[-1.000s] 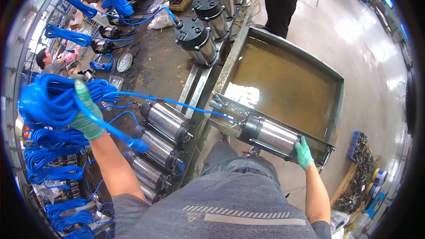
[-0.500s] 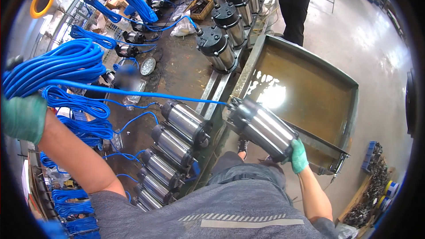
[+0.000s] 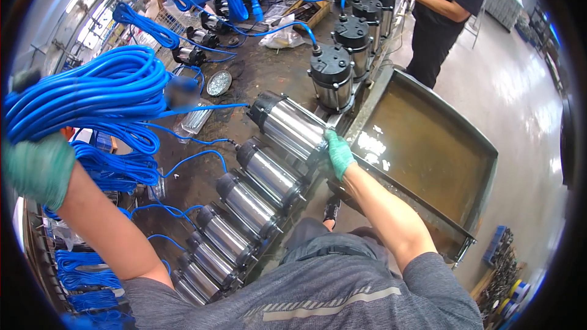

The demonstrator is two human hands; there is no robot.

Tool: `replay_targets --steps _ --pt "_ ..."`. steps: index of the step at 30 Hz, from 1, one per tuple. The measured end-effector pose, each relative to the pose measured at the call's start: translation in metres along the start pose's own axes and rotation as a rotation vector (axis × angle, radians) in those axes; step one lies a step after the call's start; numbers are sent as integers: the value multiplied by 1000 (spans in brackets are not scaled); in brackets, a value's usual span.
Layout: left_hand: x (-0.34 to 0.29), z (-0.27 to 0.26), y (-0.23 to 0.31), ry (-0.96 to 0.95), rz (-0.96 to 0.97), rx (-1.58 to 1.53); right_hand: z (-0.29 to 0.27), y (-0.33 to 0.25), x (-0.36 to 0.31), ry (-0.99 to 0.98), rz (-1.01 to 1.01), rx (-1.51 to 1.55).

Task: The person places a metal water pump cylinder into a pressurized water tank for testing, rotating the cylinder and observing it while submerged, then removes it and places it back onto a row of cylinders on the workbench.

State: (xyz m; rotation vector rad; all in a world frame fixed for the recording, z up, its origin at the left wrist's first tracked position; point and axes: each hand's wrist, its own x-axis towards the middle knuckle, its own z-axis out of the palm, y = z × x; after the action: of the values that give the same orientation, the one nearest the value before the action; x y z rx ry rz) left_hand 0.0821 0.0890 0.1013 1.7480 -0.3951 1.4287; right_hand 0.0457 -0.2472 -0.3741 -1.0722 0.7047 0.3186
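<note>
Coil of blue cable [image 3: 92,88], thickly looped, hung between nine and ten o'clock, grasped at its outer end by the left hand [image 3: 38,168], green-gloved and partly blurred, near nine. A strand ran from it toward the centre. An oval metal dish [image 3: 219,83] lay on the workbench [image 3: 241,61] toward ten o'clock. A row of steel-bodied pumps [image 3: 247,205] lay on their sides, stretching toward seven o'clock. Beyond its upper end, just above centre, was another cylindrical pump [image 3: 287,123], tilted, its black cap pointing to ten o'clock, where the strand met it. The right hand [image 3: 339,153], also green-gloved, was clasped on its opposite end; whether the bench bore its weight could not be told. Upright pumps [image 3: 332,76] lined up toward one o'clock. A metal tank [image 3: 488,189] of murky water spread at three o'clock, with a co-worker [image 3: 449,6] in dark clothes standing beyond, between one and two.
</note>
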Motion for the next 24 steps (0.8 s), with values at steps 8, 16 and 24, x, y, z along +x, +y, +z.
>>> replay_targets --steps 8,16,24 --pt "-90 46 -45 -130 -523 -648 -5 23 18 43 69 -166" --pt "-135 10 -87 -64 -660 -328 8 18 1 -130 129 -353" --pt "-163 43 -133 -362 -765 -448 -40 35 29 -29 -229 -980"
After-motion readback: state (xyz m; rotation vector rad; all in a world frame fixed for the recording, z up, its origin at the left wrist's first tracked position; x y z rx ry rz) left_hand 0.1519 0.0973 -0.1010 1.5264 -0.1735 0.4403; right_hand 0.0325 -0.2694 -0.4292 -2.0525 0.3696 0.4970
